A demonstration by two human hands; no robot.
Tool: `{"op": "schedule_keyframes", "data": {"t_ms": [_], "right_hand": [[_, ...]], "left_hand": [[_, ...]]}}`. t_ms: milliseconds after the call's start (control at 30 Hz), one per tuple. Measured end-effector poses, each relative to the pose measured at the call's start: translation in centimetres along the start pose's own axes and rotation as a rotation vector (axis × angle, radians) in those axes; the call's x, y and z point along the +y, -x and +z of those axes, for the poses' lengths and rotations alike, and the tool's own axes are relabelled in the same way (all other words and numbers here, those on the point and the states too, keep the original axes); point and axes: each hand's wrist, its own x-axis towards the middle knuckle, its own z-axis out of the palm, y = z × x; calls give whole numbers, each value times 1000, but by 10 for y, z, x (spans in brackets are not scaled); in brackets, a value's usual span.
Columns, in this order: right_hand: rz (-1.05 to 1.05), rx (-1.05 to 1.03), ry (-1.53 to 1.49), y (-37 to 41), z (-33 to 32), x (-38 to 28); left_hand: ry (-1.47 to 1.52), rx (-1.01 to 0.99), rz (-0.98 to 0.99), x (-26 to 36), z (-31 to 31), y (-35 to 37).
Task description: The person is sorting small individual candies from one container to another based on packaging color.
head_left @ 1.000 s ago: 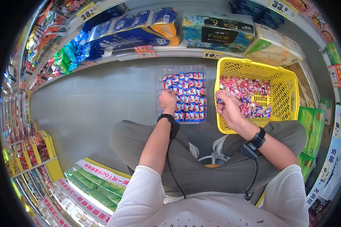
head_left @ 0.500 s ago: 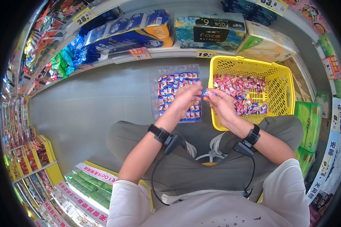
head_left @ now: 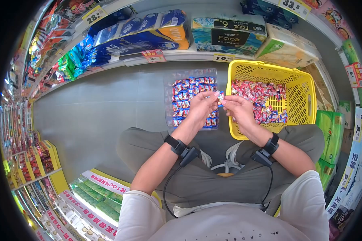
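Note:
Between my two hands is a small wrapped candy (head_left: 221,99), blue and white. My left hand (head_left: 204,105) pinches its left side and my right hand (head_left: 239,110) grips its right side. Below them on the left lies a clear plastic tray (head_left: 168,86) with blue-wrapped candies (head_left: 184,96) set in rows; my left hand hides part of it. Beside it, to the right, a yellow basket (head_left: 305,98) holds a loose heap of pink and red wrapped candies (head_left: 261,93), with some blue ones near its front. My right hand is over the basket's left rim.
Packs of tissue (head_left: 229,36) line the shelf (head_left: 181,57) in front. Green tissue packs (head_left: 329,132) stand at the right. Snack shelves (head_left: 32,160) run along the left, and a display of green packs (head_left: 96,195) is at the lower left. Grey floor (head_left: 96,108) lies left of the tray.
My left hand has closed in on the candy, which my right hand held before, so both hands now grip it. The view has shifted slightly.

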Motion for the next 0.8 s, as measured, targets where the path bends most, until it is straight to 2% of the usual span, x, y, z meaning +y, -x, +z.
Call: {"op": "schedule_keyframes", "data": {"t_ms": [67,167,333,400,433,500,533,600,633,700,800], "right_hand": [[-52,46,-142,-2,1,5],[-72,88,-220,-5,0,9],[-31,82,-195,2,2,0],[-21,89,-215,1,2,3],[15,87,-237,-2,-2,7],[54,81,-259,-3,-4,11],[50,77,-246,-2,-3,11],[44,71,-237,-2,-2,10],[55,61,-245,-2,-3,9],[68,55,-252,-1,-4,8],[99,63,-258,1,-4,7]], "left_hand": [[-43,-65,-109,-6,-2,-2],[-17,-124,-67,-12,4,5],[19,-13,7,-24,-1,-7],[23,227,101,-27,-9,-22],[21,228,103,-26,-15,-30],[-33,499,163,-24,-33,-50],[-34,503,166,-36,-57,-74],[-217,713,341,-60,-110,-126],[-218,714,341,-54,-116,-128],[-347,882,340,-48,-128,-132],[-350,903,300,-45,-138,-142]]}}
